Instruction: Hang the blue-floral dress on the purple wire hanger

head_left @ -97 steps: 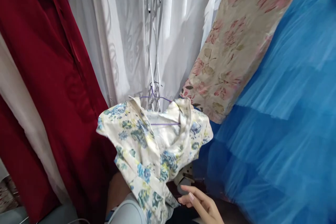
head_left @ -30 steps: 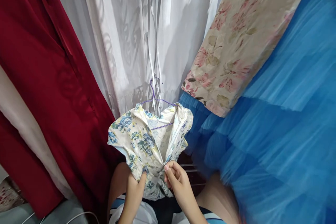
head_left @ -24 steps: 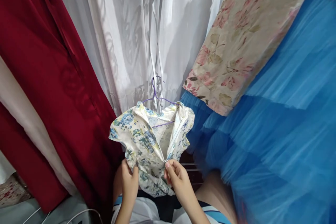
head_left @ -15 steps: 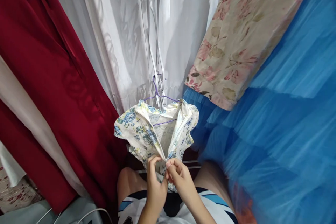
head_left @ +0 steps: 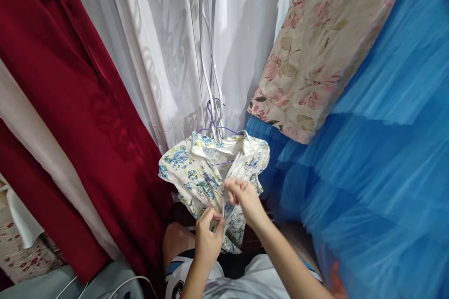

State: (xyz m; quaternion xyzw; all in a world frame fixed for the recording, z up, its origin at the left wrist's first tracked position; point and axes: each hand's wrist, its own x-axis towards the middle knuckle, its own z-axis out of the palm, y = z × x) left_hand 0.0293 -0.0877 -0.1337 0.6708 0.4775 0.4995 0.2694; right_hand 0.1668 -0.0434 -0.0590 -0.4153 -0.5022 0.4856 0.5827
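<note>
A white short-sleeved blouse (head_left: 206,180) with blue and yellow flowers hangs on a thin purple hanger (head_left: 212,119) in front of me. Its collar lies spread, and its front is parted at the neck. My left hand (head_left: 209,231) pinches the front edge low down, thumb against fingertips. Higher up, at the bottom of the neck gap, the fingers of my right hand (head_left: 242,196) are closed on the same front edge. Any button or fastener between the fingertips is too small to make out.
Pale, narrow bent strips (head_left: 206,56) run down to the hanger before a white curtain (head_left: 161,46). Red cloth (head_left: 87,117) drapes on the left. A pink-flowered cloth (head_left: 305,70) and a blue ruffled tulle skirt (head_left: 372,173) hang on the right. A white cable (head_left: 129,280) lies lower left.
My right hand has moved up the front edge, away from my left hand, which stays low on it. The neck gap has narrowed, and the blouse sits slightly further right in view.
</note>
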